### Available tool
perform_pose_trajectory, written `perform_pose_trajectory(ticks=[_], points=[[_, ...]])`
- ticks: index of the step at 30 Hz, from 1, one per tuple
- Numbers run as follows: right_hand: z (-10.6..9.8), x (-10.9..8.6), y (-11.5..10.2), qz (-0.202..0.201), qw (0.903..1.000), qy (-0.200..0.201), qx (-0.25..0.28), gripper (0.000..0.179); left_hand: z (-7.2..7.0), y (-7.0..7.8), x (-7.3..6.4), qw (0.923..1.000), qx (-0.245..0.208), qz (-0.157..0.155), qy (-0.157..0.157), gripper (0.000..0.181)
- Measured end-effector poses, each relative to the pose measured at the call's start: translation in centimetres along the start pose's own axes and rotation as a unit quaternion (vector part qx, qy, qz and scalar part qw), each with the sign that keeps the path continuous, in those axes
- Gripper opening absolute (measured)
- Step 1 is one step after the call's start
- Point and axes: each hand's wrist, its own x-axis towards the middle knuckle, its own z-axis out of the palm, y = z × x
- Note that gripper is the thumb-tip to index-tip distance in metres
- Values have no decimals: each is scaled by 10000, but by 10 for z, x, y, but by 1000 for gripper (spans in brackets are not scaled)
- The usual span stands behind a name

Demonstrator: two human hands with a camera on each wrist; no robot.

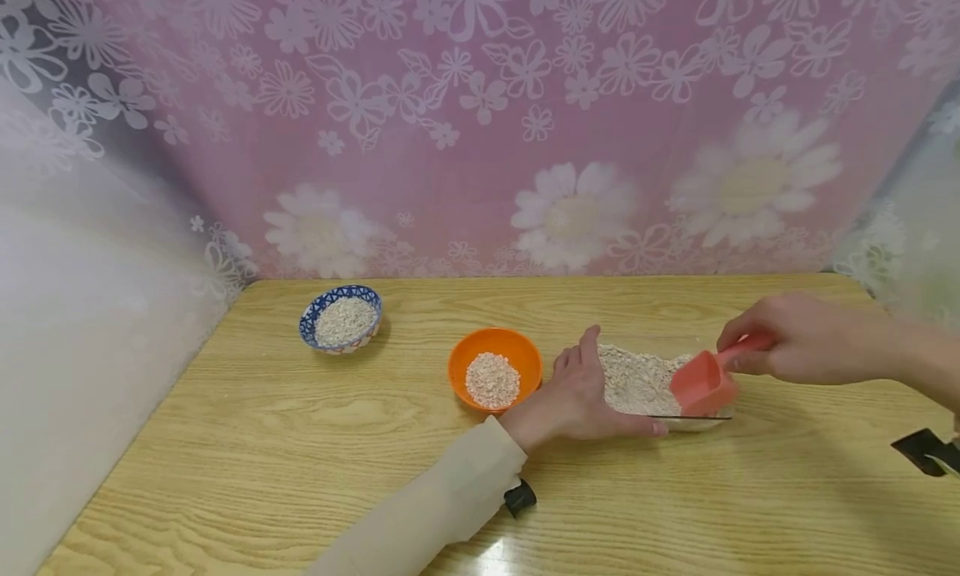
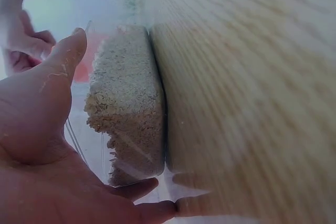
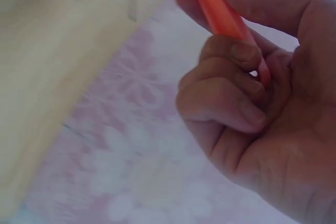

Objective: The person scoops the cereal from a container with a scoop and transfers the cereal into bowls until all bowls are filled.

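Note:
A clear rectangular container (image 1: pixel 693 423) of oat flakes (image 1: pixel 637 380) stands on the table, right of centre. My left hand (image 1: pixel 581 393) holds its left end, thumb along the near wall and fingers around the far side. Through the clear wall, the left wrist view shows the oat flakes (image 2: pixel 126 77) heaped unevenly inside. My right hand (image 1: pixel 802 343) grips the handle of a pink-red scoop (image 1: pixel 701 384), whose bowl dips into the container's right end. Curled fingers wrap the scoop's handle (image 3: pixel 223 14) in the right wrist view.
An orange bowl (image 1: pixel 465 359) with pale flakes sits just left of my left hand. Farther left and back is a blue-patterned bowl (image 1: pixel 362 293), also with flakes in it. A pink floral cloth (image 1: pixel 450 142) hangs behind the wooden table (image 1: pixel 337 434).

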Motion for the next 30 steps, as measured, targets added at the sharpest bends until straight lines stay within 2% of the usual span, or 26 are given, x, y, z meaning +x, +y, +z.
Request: perform_pose_trajectory(ticks=[4,9,14,17,19,25,30], points=[[20,-5,10,6,9980,151,610,18,0,0,0,10000,66,41,28,134],[48,-13,21,3,9902,768,1164,21,1,0,1,9999,80,80,7,134],[75,-13,25,-385,9757,1697,1333,25,0,-1,1,10000,16,35,-39,133],[86,-8,24,-796,9627,2251,1275,31,0,-1,2,10000,17,19,-54,132],[91,-3,22,-1022,9555,2483,1222,34,0,-1,2,10000,45,32,-49,132],[94,4,17,-1252,9494,2647,1132,37,1,-1,2,9999,68,88,-42,132],[95,4,19,-1283,9465,2638,1342,36,0,-1,2,9999,99,95,-15,132]])
